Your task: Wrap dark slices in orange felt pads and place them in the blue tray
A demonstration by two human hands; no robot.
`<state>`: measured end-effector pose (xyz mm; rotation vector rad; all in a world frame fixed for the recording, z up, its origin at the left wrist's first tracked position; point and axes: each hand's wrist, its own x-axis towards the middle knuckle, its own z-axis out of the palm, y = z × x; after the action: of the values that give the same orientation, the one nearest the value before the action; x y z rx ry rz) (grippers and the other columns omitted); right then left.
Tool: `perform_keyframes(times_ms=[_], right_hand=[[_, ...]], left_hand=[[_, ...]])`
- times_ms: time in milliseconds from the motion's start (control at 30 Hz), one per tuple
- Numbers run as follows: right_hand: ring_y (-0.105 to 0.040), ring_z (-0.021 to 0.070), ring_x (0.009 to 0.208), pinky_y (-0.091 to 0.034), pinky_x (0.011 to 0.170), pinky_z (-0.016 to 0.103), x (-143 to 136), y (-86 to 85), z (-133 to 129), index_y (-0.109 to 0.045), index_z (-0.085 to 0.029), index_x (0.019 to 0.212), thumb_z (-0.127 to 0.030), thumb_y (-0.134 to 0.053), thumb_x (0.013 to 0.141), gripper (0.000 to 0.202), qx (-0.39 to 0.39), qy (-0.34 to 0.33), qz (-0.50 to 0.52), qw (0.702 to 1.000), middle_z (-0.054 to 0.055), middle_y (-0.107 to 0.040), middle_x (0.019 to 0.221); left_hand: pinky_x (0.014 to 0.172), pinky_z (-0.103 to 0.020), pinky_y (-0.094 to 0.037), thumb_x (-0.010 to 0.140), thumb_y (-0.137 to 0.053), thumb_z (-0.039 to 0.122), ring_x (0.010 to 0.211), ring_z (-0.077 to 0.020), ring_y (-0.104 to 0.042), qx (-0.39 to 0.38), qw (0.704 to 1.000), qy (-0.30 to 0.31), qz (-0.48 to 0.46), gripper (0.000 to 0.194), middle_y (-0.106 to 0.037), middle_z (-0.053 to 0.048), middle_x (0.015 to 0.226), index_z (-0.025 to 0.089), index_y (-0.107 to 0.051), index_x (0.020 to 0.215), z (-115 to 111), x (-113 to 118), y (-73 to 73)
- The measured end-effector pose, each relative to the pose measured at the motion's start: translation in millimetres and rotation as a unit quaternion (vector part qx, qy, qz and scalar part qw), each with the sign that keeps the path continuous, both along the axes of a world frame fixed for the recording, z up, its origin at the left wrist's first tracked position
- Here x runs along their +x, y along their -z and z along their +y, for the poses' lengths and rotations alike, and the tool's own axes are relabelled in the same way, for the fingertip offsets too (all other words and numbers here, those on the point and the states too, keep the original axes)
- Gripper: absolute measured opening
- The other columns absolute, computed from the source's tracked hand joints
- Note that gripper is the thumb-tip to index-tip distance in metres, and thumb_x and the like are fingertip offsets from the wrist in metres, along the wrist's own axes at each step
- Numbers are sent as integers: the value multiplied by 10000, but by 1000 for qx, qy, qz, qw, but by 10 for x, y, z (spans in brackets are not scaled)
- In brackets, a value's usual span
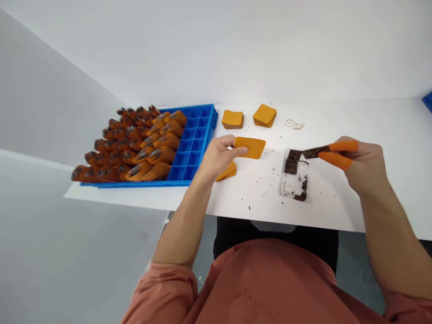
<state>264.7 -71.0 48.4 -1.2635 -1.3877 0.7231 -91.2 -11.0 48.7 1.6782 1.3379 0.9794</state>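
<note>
My left hand point(219, 155) pinches a flat orange paper piece point(254, 147) between thumb and fingers, above the white table. Another orange piece point(227, 172) lies partly hidden under that hand. My right hand point(361, 157) wears orange finger covers point(342, 146) on thumb and forefinger. Between them is a dark brown, flecked pressed tea piece point(315, 152), held tilted over the right edge of a clear plastic tray point(293, 186). Inside the tray, two dark pressed squares point(291, 167) lie at the far end, with loose crumbs at the near end.
At left stands a blue divided tray point(194, 146), with several orange pouches point(165, 155) upright in its cells. Two orange stacks point(232, 119) point(265, 115) and thin beige loops point(294, 124) lie farther back. Crumbs dot the white table point(249, 193). A blue edge point(428, 101) shows far right.
</note>
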Motion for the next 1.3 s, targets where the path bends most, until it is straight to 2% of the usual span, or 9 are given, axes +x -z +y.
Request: perform_keyframes(times_ms=[100, 200, 333, 433, 633, 833, 933, 1133, 1300], right_hand=[[-548, 204, 724, -464, 639, 420, -119, -113, 275, -806, -364, 748, -378, -947, 750, 142, 21, -1, 51, 999, -4, -616, 758], [-511, 165, 695, -460, 643, 398, -219, -136, 477, -776, -321, 717, -320, -940, 740, 165, 52, -23, 104, 993, -17, -568, 730], [-542, 162, 697, -476, 623, 382, -338, -65, 533, -801, -314, 743, -330, -950, 759, 151, 58, -71, 122, 988, -11, -608, 759], [-554, 149, 682, -435, 579, 349, -425, -45, 455, -846, -325, 788, -263, -946, 784, 118, 71, -84, 126, 986, -13, -635, 773], [-528, 132, 628, -410, 532, 326, -508, -90, 328, -894, -349, 934, -310, -916, 911, 51, 147, -108, -59, 981, -21, -658, 750], [-570, 137, 629, -440, 546, 319, -480, -60, 317, -880, -330, 1018, -266, -842, 1000, 76, 241, -100, -228, 938, -18, -676, 754], [-570, 149, 632, -444, 555, 329, -465, -65, 304, -866, -312, 1009, -259, -827, 1013, 66, 262, -80, -278, 921, -12, -668, 738], [-585, 150, 652, -439, 562, 322, -464, -69, 266, -845, -283, 986, -269, -790, 1046, 82, 254, -72, -315, 912, -1, -686, 762], [-483, 152, 633, -380, 547, 334, -543, -34, 239, -801, -234, 829, -283, -759, 1062, 242, 284, -54, -397, 871, 15, -651, 721]], left_hand=[[766, -355, -524, 788, -873, 412, 780, -172, -630, -7, 995, 21, -93, 313, -673, -12, 791, 216, -641, 715, 114, 305, 96], [648, -322, -420, 754, -891, 346, 652, -126, -506, -19, 991, 5, -135, 393, -557, 28, 675, 222, -531, 655, 207, 497, 228], [574, -290, -326, 717, -914, 284, 595, -102, -446, -20, 986, -9, -166, 497, -532, 47, 615, 223, -426, 647, 262, 549, 381], [546, -279, -309, 715, -940, 279, 568, -89, -432, -12, 988, 11, -154, 508, -531, 49, 600, 219, -442, 639, 263, 536, 449], [528, -262, -324, 741, -951, 229, 578, -78, -438, 67, 990, 64, -102, 435, -552, 39, 652, 202, -535, 616, 213, 560, 457], [554, -254, -379, 804, -932, 199, 616, -92, -509, 156, 981, 99, -61, 377, -617, 32, 677, 202, -596, 634, 190, 549, 419], [559, -252, -391, 836, -922, 198, 643, -101, -549, 190, 975, 105, -52, 316, -657, 22, 702, 211, -654, 669, 192, 531, 410], [554, -254, -400, 894, -904, 231, 634, -107, -550, 233, 965, 121, -22, 315, -652, 23, 697, 215, -659, 696, 198, 509, 414], [608, -279, -476, 957, -842, 244, 701, -138, -634, 296, 945, 131, 42, 215, -742, -6, 788, 226, -722, 780, 196, 504, 433]])
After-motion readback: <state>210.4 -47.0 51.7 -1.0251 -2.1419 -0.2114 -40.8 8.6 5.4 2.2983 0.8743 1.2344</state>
